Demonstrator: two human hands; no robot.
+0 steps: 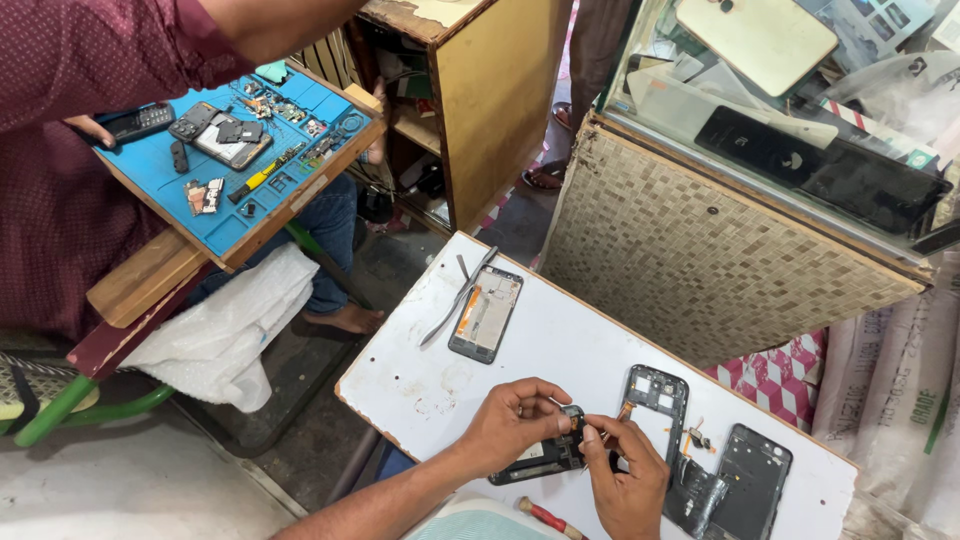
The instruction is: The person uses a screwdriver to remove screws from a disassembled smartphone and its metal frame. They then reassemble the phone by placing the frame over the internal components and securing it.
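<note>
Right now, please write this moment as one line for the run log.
left hand: grips dark phone board | right hand: pinches at its top edge | white table: tweezers, phone frame

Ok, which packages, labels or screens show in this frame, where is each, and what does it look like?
Screen assembly: white board, upper left; rectangular, dark frame, orange strip.
Dark screens: inside the glass case, upper right; flat black rectangles.
Pale panel: top of the case; cream, rounded corners.
Sacks: right edge; whitish with green print.
Small phone: far left, by the blue mat; black.
</note>
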